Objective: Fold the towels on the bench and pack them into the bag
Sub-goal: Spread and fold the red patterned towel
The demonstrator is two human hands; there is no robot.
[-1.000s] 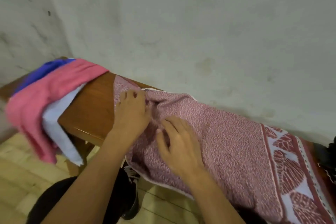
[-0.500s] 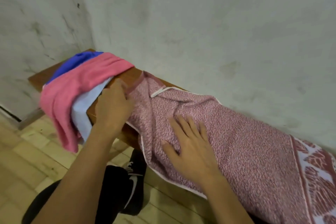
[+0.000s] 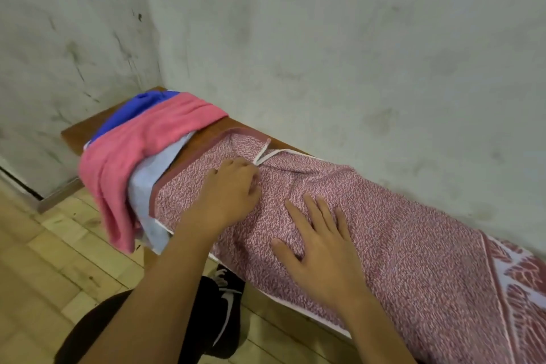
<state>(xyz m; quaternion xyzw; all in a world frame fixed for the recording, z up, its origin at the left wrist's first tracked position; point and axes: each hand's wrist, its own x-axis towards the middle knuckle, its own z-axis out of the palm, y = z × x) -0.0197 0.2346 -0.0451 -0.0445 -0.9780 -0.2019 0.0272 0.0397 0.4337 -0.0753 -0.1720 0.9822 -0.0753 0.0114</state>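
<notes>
A long red-and-white patterned towel (image 3: 399, 230) lies spread along the wooden bench (image 3: 79, 134), its near edge hanging over the front. My left hand (image 3: 229, 190) rests on the towel's left end with its fingers bent onto the cloth near a white hem. My right hand (image 3: 319, 248) lies flat on the towel's middle, fingers spread. At the bench's left end sits a pile of a pink towel (image 3: 139, 151), a blue towel (image 3: 133, 108) and a pale blue-white towel (image 3: 150, 186). No bag is in view.
Stained walls meet in a corner (image 3: 156, 68) behind the bench's left end. My black shoe (image 3: 223, 304) stands on the wooden floor (image 3: 59, 260) under the bench's front edge.
My left hand has moved from the bench edge beside the pile back onto the towel's left end. The towel's left end now lies spread flatter. The right hand stays flat on the towel.
</notes>
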